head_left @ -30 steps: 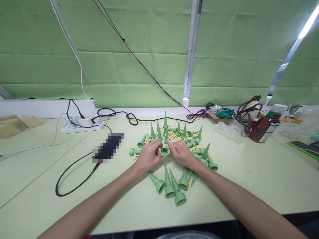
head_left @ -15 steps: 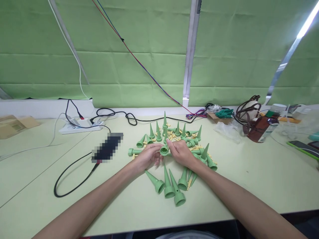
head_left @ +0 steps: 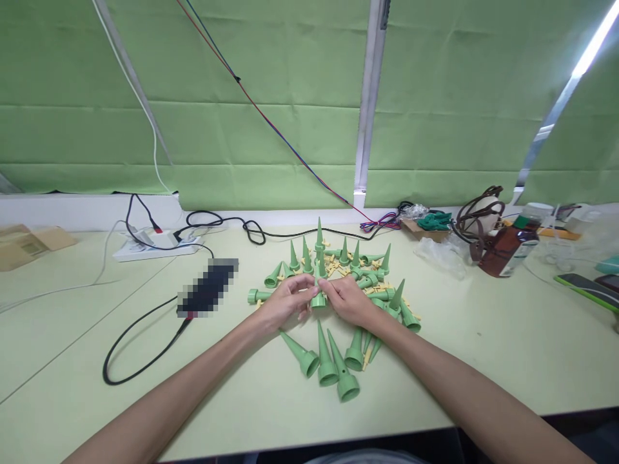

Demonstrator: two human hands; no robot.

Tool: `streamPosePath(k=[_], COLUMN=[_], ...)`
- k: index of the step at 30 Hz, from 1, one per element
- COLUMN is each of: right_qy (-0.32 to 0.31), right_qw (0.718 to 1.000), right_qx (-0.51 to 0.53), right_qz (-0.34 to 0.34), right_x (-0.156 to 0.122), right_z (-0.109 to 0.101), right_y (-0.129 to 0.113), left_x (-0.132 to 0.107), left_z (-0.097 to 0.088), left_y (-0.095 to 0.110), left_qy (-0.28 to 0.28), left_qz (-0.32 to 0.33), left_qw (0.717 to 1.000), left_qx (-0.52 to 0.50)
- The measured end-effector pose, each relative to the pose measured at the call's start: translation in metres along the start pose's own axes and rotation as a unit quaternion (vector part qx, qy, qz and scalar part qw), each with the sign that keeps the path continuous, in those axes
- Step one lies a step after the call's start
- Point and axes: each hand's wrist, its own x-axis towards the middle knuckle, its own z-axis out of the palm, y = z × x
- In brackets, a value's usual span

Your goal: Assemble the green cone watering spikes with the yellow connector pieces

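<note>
Between my two hands is a green plastic watering spike (head_left: pixel 318 301), its wide collar low and its tapered tip pointing up and away. My left hand (head_left: pixel 289 300) closes on it from the left with thumb and forefinger. From the right, my right hand (head_left: pixel 349 298) pinches the same spike. Whether a small yellow part is also between the fingers, I cannot tell. Nearer to me, several more green spikes (head_left: pixel 327 368) lie on their sides. Behind my hands stand upright spikes (head_left: pixel 385 260), with small yellow valve pieces (head_left: pixel 333 264) scattered among them.
On the pale table (head_left: pixel 159 412), a pixelated dark device (head_left: pixel 207 288) with a black cable lies left, near a white power strip (head_left: pixel 155 248). To the right are a clear plastic bag (head_left: pixel 440 256), a brown bottle (head_left: pixel 510 248) and a phone (head_left: pixel 585 290). A cardboard box (head_left: pixel 33 245) sits far left.
The held spike has tilted: its open collar faced me before and now points downward, with the tip up. My left fingers have moved up onto it. Other spikes lie as before.
</note>
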Motion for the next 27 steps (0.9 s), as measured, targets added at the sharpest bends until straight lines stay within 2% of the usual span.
streamPosePath(k=[15,20,24,27], right_qy=[-0.009,-0.002,0.004,0.019], right_qw=[1.0,1.0,0.999,0.999], right_qx=[0.009,0.005,0.0,-0.006], right_qz=[0.018,0.023,0.034,0.041], right_x=[0.0,0.0,0.0,0.001], right_z=[-0.002,-0.002,-0.002,-0.001], right_y=[-0.001,0.0,0.0,0.0], left_x=[-0.001,-0.002,-0.006,-0.008], left_z=[0.004,0.007,0.012,0.015], left_y=[0.003,0.003,0.003,0.002], left_qy=[0.015,0.021,0.036,0.061], left_qz=[0.089,0.1,0.099,0.125], left_qw=[0.989,0.986,0.981,0.968], left_qx=[0.114,0.131,0.162,0.21])
